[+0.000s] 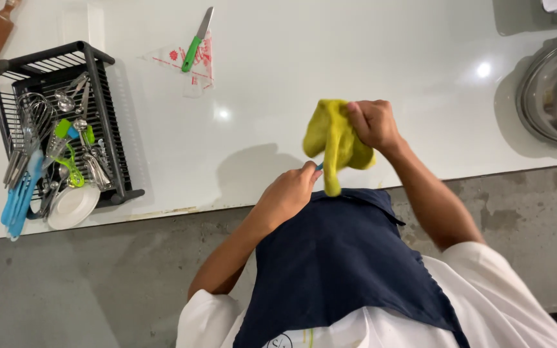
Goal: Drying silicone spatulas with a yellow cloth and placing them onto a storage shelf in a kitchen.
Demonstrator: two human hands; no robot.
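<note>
— Where was the yellow cloth (pixel 334 138)?
— Up over the white counter (pixel 291 77); your right hand (pixel 374 122) pinched it; your left hand (pixel 289 193) gripped something small and blue; a firm, steady hold worked best.

1 yellow-green cloth (pixel 334 138), 1 green-handled knife (pixel 195 41), 1 black rack (pixel 101 96), 1 white plate (pixel 72 206), 1 whisk (pixel 33 116), 2 hands.
</note>
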